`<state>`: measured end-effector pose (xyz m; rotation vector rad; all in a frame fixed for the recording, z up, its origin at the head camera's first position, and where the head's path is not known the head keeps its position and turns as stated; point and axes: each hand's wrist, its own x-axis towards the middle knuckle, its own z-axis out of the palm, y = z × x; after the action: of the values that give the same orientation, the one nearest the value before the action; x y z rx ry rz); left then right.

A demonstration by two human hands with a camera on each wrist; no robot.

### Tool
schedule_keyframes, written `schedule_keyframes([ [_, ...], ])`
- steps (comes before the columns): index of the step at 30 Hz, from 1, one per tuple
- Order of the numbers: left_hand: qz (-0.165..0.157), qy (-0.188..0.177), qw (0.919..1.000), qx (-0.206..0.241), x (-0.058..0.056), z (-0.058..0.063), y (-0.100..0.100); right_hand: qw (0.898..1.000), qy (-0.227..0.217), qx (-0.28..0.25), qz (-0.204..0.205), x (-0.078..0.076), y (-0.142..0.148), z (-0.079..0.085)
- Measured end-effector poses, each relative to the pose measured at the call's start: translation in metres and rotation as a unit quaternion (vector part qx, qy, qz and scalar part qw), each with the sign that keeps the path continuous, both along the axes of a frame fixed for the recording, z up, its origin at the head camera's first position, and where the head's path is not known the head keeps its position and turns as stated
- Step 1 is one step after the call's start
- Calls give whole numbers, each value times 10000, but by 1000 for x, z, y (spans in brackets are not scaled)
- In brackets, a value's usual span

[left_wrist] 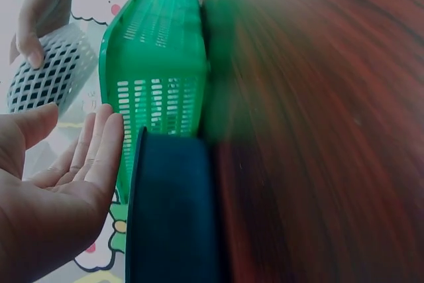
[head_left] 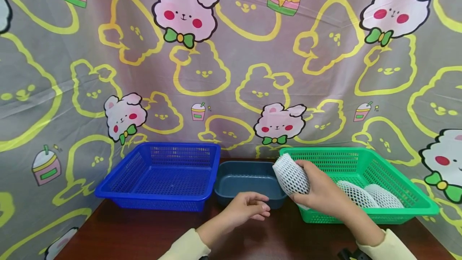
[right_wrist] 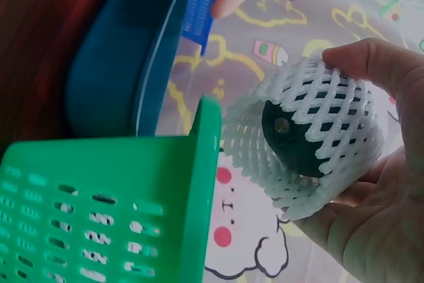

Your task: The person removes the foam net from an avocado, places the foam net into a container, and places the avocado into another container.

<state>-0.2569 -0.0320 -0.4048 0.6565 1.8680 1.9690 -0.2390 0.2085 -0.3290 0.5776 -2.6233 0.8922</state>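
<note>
My right hand (head_left: 321, 189) grips a dark green, rounded fruit (right_wrist: 285, 127) wrapped in a white foam net sleeve (head_left: 293, 175). It is held up by the green basket's left end, with thumb and fingers on opposite sides of the net. In the right wrist view the sleeve's open end shows the fruit's small, pale stem scar. My left hand (head_left: 247, 210) hovers in front of the dark teal tub (head_left: 249, 165), palm turned toward the fruit, fingers loosely bent and holding nothing. Two more white foam-netted pieces (head_left: 355, 193) lie in the green basket (head_left: 371, 212), partly hidden by my right forearm.
A blue perforated basket (head_left: 155, 202) stands at the left, with the teal tub between it and the green basket. All three sit on a dark reddish wooden table (head_left: 144, 236). Behind them hangs a grey curtain (head_left: 231, 59) printed with cartoon rabbits.
</note>
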Motion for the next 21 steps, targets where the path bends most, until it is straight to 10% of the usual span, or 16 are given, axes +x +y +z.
schedule_keyframes([
  [21, 299, 788, 9948, -565, 7, -4, -61, 9957, -255, 321, 825, 7, -28, -26],
])
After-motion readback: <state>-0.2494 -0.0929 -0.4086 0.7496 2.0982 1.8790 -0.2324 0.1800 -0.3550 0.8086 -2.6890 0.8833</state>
